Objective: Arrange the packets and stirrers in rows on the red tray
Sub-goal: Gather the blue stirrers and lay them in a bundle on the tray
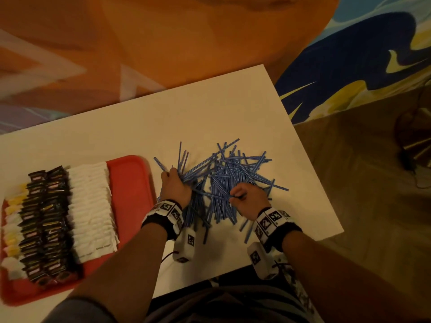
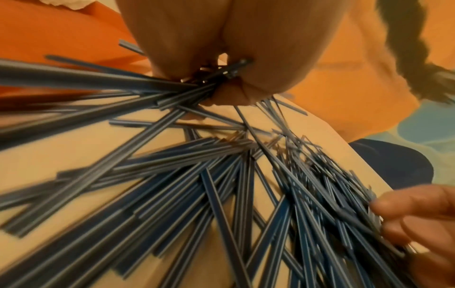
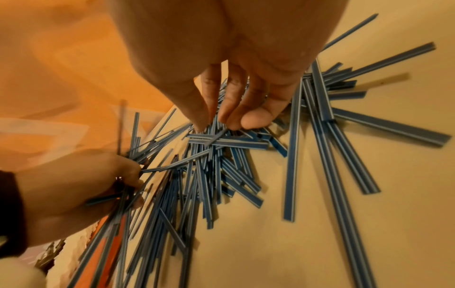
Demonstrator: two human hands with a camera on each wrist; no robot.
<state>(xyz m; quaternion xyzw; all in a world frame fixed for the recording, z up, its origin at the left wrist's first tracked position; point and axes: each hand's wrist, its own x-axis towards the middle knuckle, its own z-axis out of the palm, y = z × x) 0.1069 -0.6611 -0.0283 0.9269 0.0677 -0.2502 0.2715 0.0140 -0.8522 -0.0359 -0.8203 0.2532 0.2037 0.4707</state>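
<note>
Many blue stirrers (image 1: 233,180) lie heaped on the surface (image 1: 210,117) beside the red tray (image 1: 130,183); my left hand (image 1: 173,188) clutches a bundle, my right hand (image 1: 248,199) pinches more, gathering them for the tray's free strip.

The left hand (image 1: 173,186) was closed in a fist around a bundle of stirrers (image 2: 138,85), knuckles up. Beside it, the right hand (image 1: 248,198) reached palm down, its fingertips (image 3: 253,119) curled and pinching loose stirrers beneath it.
</note>
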